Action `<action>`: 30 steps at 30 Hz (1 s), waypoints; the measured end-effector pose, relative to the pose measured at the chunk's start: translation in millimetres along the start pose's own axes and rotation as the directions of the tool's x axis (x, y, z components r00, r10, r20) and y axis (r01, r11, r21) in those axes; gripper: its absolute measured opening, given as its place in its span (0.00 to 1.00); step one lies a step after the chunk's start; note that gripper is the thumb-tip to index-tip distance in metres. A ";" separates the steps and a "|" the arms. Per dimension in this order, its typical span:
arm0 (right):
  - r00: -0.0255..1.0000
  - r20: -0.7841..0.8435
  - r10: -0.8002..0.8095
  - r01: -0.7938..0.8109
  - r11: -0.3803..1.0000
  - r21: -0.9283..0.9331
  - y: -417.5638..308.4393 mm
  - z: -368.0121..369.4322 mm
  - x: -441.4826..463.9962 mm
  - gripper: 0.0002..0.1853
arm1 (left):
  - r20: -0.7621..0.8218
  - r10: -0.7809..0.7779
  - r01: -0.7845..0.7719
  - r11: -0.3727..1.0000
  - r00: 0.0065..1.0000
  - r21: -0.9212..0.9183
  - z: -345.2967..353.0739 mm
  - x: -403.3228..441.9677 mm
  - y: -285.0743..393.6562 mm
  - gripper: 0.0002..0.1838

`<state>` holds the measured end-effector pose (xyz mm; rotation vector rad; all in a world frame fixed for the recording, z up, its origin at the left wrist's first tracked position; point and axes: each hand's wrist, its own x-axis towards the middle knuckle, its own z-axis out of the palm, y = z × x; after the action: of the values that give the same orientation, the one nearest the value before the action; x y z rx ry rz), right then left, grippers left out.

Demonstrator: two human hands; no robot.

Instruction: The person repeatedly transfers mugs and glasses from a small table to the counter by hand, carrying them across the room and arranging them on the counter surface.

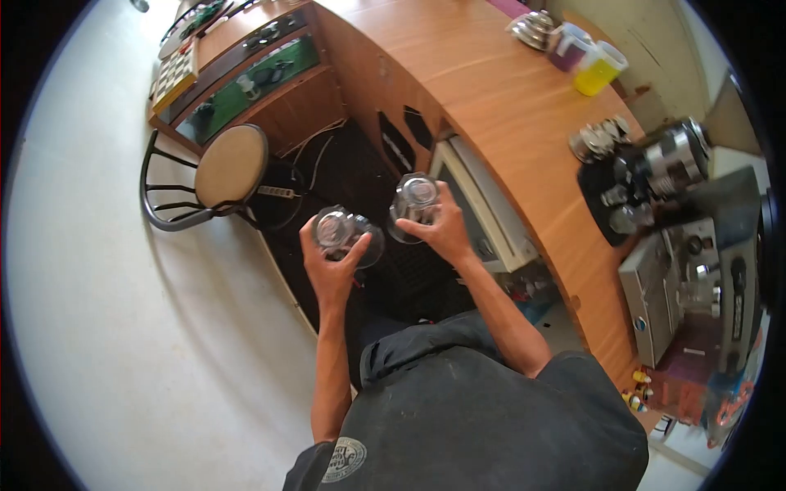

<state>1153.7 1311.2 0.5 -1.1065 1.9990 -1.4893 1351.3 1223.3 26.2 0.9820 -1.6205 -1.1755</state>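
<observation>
My left hand (332, 270) is closed round a clear glass (334, 227), thumb on one side and fingers on the other. A second clear glass (419, 192) is gripped by my right hand (443, 230), a little higher and to the right. Both glasses show their round bases toward the camera, with wider parts below. They are held apart in the air, above the dark floor between the white floor and the wooden counter.
The curved wooden counter (491, 106) carries a yellow cup (600, 69), metal lids, a black tray (604, 200) with glassware and a coffee machine (696, 286). A round-seated chair (232, 167) stands left, near a glass-front cabinet (254, 86). A small white fridge (479, 204) sits under the counter.
</observation>
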 end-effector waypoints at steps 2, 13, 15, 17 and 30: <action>0.998 -0.043 -0.050 0.052 0.998 0.030 -1.9 19.4 29.6 0.40 | 0.031 0.002 -0.002 1.000 1.000 -0.012 -0.8 39.3 3.3 0.38; 0.991 -0.133 -0.016 0.033 0.991 0.127 -29.2 127.8 194.3 0.33 | 0.152 0.010 0.007 0.993 0.988 -0.117 -33.3 262.5 -41.3 0.39; 0.989 -0.143 -0.043 0.060 0.991 0.117 -29.6 143.4 225.3 0.34 | 0.130 0.033 -0.019 0.994 0.991 -0.104 -32.2 299.4 -49.5 0.39; 0.990 -0.135 -0.045 0.058 0.994 0.090 -33.5 155.0 254.7 0.34 | 0.123 0.030 -0.016 0.994 0.992 -0.107 -30.1 332.8 -60.7 0.40; 0.998 -0.033 -0.054 0.059 0.979 0.194 8.0 217.0 521.4 0.36 | 0.054 0.073 -0.066 0.990 0.996 -0.122 26.9 617.1 -125.7 0.37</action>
<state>994.1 769.6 -14.1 -1.0732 1.8061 -1.6970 1153.3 624.8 23.9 0.8153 -1.5968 -1.2492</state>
